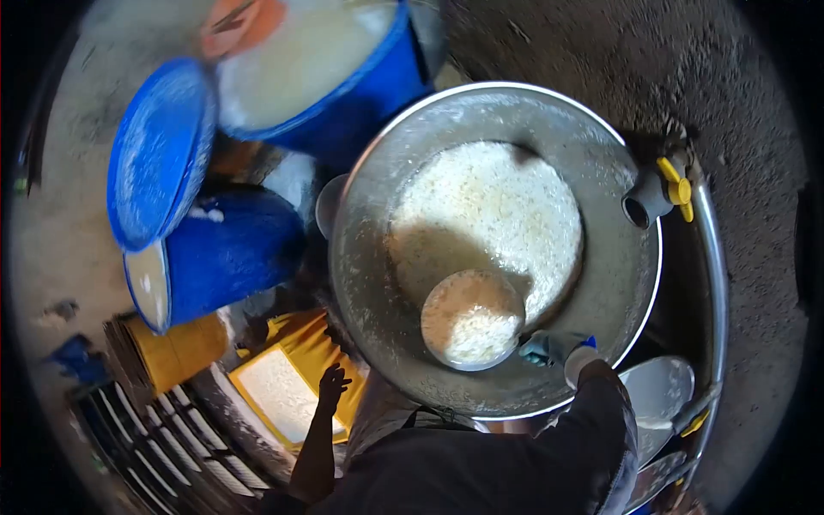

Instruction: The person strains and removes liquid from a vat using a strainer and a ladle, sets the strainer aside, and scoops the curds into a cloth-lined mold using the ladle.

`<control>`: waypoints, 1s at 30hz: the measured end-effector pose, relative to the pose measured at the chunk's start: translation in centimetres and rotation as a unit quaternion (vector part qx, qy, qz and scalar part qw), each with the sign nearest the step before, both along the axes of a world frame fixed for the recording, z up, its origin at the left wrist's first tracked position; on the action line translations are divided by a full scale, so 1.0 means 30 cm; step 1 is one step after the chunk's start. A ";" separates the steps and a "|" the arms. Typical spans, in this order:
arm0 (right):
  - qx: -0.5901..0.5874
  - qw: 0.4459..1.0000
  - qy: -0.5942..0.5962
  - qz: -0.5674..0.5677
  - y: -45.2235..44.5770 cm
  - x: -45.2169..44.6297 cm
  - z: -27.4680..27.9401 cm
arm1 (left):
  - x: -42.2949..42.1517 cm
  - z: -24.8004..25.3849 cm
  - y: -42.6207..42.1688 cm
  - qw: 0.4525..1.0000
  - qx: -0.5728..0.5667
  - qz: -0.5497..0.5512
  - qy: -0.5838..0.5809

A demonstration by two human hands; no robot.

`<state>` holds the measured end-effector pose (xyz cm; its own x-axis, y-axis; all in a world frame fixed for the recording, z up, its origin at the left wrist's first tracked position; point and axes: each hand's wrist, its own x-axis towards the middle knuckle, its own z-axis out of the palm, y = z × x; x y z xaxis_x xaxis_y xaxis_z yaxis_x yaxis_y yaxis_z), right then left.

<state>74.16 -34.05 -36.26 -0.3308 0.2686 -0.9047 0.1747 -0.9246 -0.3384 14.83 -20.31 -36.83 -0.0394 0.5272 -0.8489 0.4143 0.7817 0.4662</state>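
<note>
My right hand (551, 347), in a pale blue-grey glove, is closed at the edge of a round metal scoop (468, 296). Its grip on the handle is partly hidden. White, lumpy wet stuff (485, 336) lies in the scoop's lower part. The scoop is inside a wide steel vat (369, 300), above a pool of white, curd-like liquid (498, 197), and casts a shadow on it. Off to the left, my bare left hand (333, 386) hangs with its fingers apart, holding nothing. Below it is a yellow crate (245, 378) with a white filling.
A grey pipe outlet with a yellow valve handle (678, 189) juts over the vat's right rim. Blue barrels (232, 249) stand at left, one with a tilted blue lid (163, 154). Black-and-white slatted crates (163, 438) sit lower left; a metal pipe (712, 275) curves along the right.
</note>
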 end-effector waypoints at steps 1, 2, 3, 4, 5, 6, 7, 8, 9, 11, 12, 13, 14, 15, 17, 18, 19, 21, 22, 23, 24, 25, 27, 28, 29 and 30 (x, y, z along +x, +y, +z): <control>-0.008 1.000 -0.008 0.003 0.029 -0.051 0.070 | -0.028 -0.008 -0.025 1.000 0.011 0.015 -0.017; -0.017 1.000 -0.016 0.006 0.058 -0.102 0.139 | -0.066 -0.028 -0.057 0.999 0.023 0.027 -0.027; -0.053 0.998 -0.017 -0.023 0.075 -0.150 0.183 | -0.110 -0.050 -0.084 0.996 0.023 0.060 -0.055; -0.090 0.994 -0.020 -0.053 0.083 -0.196 0.224 | -0.156 -0.080 -0.126 0.992 0.023 0.094 -0.083; -0.082 0.995 -0.035 -0.031 0.078 -0.238 0.243 | -0.176 -0.094 -0.166 0.993 0.044 0.088 -0.061; -0.101 0.991 -0.072 -0.040 0.073 -0.273 0.242 | -0.204 -0.110 -0.192 0.986 0.049 0.130 -0.089; -0.119 0.986 -0.110 -0.050 0.083 -0.302 0.264 | -0.256 -0.159 -0.231 0.976 0.044 0.175 -0.125; -0.114 0.985 -0.129 -0.027 0.108 -0.332 0.321 | -0.304 -0.199 -0.283 0.961 0.037 0.222 -0.160; -0.122 0.979 -0.154 -0.044 0.131 -0.367 0.387 | -0.337 -0.224 -0.324 0.957 0.050 0.236 -0.159; -0.128 0.970 -0.203 -0.040 0.164 -0.432 0.487 | -0.440 -0.308 -0.449 0.945 0.079 0.262 -0.180; -0.139 0.971 -0.188 -0.053 0.180 -0.457 0.527 | -0.485 -0.374 -0.513 0.936 0.097 0.269 -0.205; -0.149 0.971 -0.174 -0.069 0.197 -0.482 0.568 | -0.506 -0.361 -0.554 0.936 0.089 0.283 -0.189; -0.142 0.968 -0.199 -0.053 0.217 -0.514 0.604 | -0.531 -0.345 -0.586 0.936 0.081 0.297 -0.172; -0.145 0.968 -0.195 -0.054 0.228 -0.550 0.623 | -0.556 -0.381 -0.641 0.910 0.078 0.362 -0.189; -0.148 0.966 -0.210 -0.042 0.249 -0.637 0.661 | -0.630 -0.477 -0.762 0.868 0.018 0.464 -0.174; -0.144 0.964 -0.222 -0.018 0.261 -0.690 0.677 | -0.638 -0.470 -0.808 0.889 0.003 0.447 -0.100; -0.153 0.962 -0.227 -0.006 0.273 -0.746 0.687 | -0.655 -0.458 -0.857 0.885 -0.001 0.457 -0.091; -0.150 0.957 -0.245 0.034 0.290 -0.902 0.706 | -0.724 -0.499 -0.999 0.879 -0.003 0.469 -0.086; -0.182 0.959 -0.216 0.028 0.295 -0.964 0.681 | -0.764 -0.488 -1.045 0.874 0.013 0.477 -0.093; -0.204 0.959 -0.192 0.037 0.300 -1.041 0.652 | -0.801 -0.491 -1.083 0.860 0.002 0.504 -0.084; -0.232 0.957 -0.169 0.047 0.316 -1.119 0.624 | -0.839 -0.496 -1.111 0.844 -0.012 0.531 -0.072; -0.222 0.959 -0.163 0.071 0.319 -1.208 0.594 | -0.874 -0.500 -1.138 0.849 0.008 0.526 -0.052; -0.260 0.956 -0.115 0.078 0.319 -1.430 0.515 | -0.941 -0.630 -1.252 0.896 0.136 0.417 0.068; -0.176 0.963 -0.146 0.141 0.303 -1.525 0.451 | -0.979 -0.698 -1.319 0.913 0.231 0.291 0.170; -0.169 0.963 -0.144 0.155 0.291 -1.629 0.375 | -1.023 -0.638 -1.340 0.907 0.231 0.260 0.238; -0.163 0.962 -0.143 0.168 0.280 -1.739 0.305 | -1.046 -0.599 -1.316 0.899 0.227 0.222 0.303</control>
